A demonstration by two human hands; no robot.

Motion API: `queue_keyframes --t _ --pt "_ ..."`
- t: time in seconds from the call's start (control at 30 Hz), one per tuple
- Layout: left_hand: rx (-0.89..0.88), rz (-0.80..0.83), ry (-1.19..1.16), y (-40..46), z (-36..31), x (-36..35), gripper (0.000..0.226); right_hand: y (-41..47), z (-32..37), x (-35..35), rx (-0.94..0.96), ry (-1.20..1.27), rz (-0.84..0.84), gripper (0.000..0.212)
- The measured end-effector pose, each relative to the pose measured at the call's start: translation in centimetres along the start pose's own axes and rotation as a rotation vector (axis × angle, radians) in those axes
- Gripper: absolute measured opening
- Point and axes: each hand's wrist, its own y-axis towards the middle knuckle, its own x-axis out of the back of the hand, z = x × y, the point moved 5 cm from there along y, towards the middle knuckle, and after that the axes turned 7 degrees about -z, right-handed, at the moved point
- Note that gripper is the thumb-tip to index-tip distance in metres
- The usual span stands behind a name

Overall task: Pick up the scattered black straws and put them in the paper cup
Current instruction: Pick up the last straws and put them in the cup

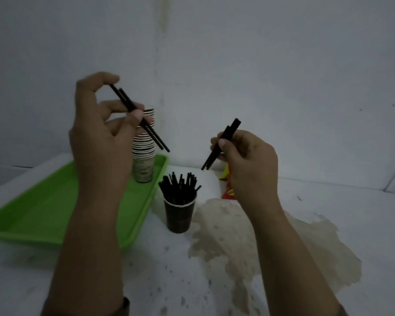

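I judge we're nearly done: dark paper cup (179, 216) at table centre is packed w/ thin black straws (180, 185), left hand (103, 131) at 10 o'clock pinches two, right hand (246, 156) at 2 o'clock pinches two more, none seen loose.

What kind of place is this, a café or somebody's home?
Hard to say; probably a plain back-room worktop for drink supplies. A stack of paper cups stands on a green tray, the white counter is stained, and the walls are bare.

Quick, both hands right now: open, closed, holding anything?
Left hand: closed on a few thin black plastic straws, raised above the green tray.
Right hand: closed on a small bunch of black straws, raised.
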Motion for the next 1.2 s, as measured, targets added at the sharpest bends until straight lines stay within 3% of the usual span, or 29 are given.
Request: queue_keyframes --t 0.1,0.33,0.53,0.7,0.9,1.03,1.2 --pt "-0.012 0.012 0.092 -0.2 0.7 -0.2 0.044 -0.8 0.3 -2.4 0.006 0.171 -0.069 0.015" --pt "0.076 0.142 0.133 -0.6 4.0 -0.9 0.044 -1.3 -2.4 -3.6 -0.017 0.118 -0.141 0.022" --pt "0.253 0.285 0.073 -1.6 6.9 -1.1 0.053 -1.9 -4.0 -3.4 0.001 0.053 -0.161 0.067" --pt "0.3 0.407 0.152 -2.7 8.1 -2.3 0.046 -2.6 -3.9 -4.1 0.024 0.128 -0.165 0.061" --pt "0.279 0.476 0.264 -3.2 8.9 -2.5 0.042 -2.4 -3.8 -3.3 0.118 0.119 -0.286 0.051" --pt "0.284 0.526 0.34 -3.5 9.2 -2.6 0.04 -2.3 -4.7 -3.5 0.101 0.034 -0.215 0.053" --pt "0.293 0.551 0.391 -3.9 9.4 -2.9 0.017 -2.7 -6.0 -4.6 0.077 -0.08 -0.105 0.053"
